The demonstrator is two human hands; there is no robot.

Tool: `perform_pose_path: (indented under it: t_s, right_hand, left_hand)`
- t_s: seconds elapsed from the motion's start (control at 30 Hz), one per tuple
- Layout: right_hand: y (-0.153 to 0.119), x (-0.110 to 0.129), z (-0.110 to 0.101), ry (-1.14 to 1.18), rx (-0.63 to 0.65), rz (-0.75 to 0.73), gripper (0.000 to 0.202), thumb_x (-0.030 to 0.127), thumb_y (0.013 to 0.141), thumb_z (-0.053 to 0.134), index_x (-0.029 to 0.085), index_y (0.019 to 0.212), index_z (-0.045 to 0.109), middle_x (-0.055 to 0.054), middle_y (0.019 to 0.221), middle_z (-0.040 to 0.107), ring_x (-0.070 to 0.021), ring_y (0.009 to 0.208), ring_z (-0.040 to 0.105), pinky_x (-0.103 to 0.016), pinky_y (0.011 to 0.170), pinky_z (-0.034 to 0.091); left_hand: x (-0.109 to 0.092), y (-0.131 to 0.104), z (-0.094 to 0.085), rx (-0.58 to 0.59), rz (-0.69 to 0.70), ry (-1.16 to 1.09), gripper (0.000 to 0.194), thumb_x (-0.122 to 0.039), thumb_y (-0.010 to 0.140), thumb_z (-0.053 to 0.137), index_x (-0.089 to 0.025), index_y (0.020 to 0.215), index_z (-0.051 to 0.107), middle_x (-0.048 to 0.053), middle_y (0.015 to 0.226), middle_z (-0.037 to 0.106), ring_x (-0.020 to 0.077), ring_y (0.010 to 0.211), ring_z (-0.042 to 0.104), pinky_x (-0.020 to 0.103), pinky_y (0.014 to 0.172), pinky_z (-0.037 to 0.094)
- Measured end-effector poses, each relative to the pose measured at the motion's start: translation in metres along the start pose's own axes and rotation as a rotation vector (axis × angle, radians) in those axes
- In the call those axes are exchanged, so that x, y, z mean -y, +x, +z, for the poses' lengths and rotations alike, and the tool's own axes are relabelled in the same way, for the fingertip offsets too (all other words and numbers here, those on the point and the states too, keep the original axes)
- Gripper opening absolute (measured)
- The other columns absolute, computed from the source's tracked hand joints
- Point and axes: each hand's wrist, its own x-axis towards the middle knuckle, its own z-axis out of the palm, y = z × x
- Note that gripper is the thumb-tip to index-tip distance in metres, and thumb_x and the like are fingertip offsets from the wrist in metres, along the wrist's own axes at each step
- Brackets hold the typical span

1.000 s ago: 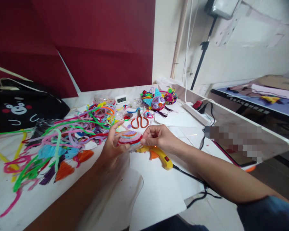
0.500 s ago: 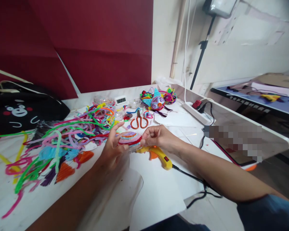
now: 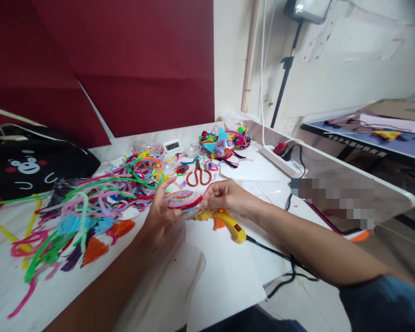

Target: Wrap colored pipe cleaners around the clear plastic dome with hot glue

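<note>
Worktop (image 3: 0, 281) in the head view, pale and well covered, carries one striped piece (image 3: 184, 199) between the person's hands, near the middle. It is rounded on top, with bands of lilac, orange, pink and red. The left hand (image 3: 159, 214) has its grip closed around the left end, thumb below and fingers curled behind, one finger raised. The right hand (image 3: 224, 198) has its grip pinching the red band at the right end, thumb against forefinger.

Just below the right hand lies one yellow glue gun (image 3: 237, 228), with one orange trigger, one red switch and one black cord. One pair of scissors (image 3: 199, 176), orange-handled, rests beyond the striped piece. Farther back are one white digital timer (image 3: 172, 146) and at least two colourful ornaments (image 3: 221, 145), set close together. One power strip (image 3: 280, 161) near the right edge takes two plugs, one red and one black.

To the left spreads one heap of fuzzy stems (image 3: 124, 180), too tangled to count, with two orange fan shapes (image 3: 94, 250) and one purple tassel (image 3: 72, 258) at its near side. One black bag (image 3: 27, 163) sits behind at far left.
</note>
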Motion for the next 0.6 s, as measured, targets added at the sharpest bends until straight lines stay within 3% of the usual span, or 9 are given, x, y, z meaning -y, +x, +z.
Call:
perform_pose_path:
  t_s: [0.23,0.37,0.6]
  right_hand:
    - [-0.0006,0.0014,0.0018,0.007,-0.026,0.011,0.033,0.025,0.045,0.089,0.012,0.062,0.064,0.001,0.057,0.068,-0.0105,0.051,0.062,-0.021,0.052,0.05]
    - [-0.0011,0.0012,0.0018,-0.006,-0.048,0.018,0.033,0.026,0.046,0.089,0.013,0.061,0.063,0.001,0.055,0.067,-0.0101,0.051,0.062,-0.02,0.052,0.049]
    - [-0.0043,0.0062,0.001,0.008,0.021,0.034,0.039,0.03,0.042,0.092,0.011,0.063,0.065,0.0,0.056,0.068,-0.0101,0.05,0.062,-0.02,0.051,0.049]
  left_hand:
    - [0.0056,0.0017,-0.0081,0.112,0.038,-0.077,0.088,-0.018,0.067,0.073,-0.027,0.143,0.029,0.004,0.102,0.075,0.021,0.084,0.071,0.03,0.075,0.053]
    - [0.007,0.0019,-0.01,0.119,0.011,-0.097,0.093,-0.019,0.066,0.074,-0.026,0.145,0.027,0.006,0.105,0.075,0.0229,0.086,0.071,0.033,0.077,0.054]
    - [0.0049,0.0011,-0.007,0.122,-0.012,-0.086,0.1,-0.022,0.06,0.076,-0.025,0.146,0.022,0.007,0.102,0.076,0.0232,0.082,0.073,0.034,0.075,0.055]
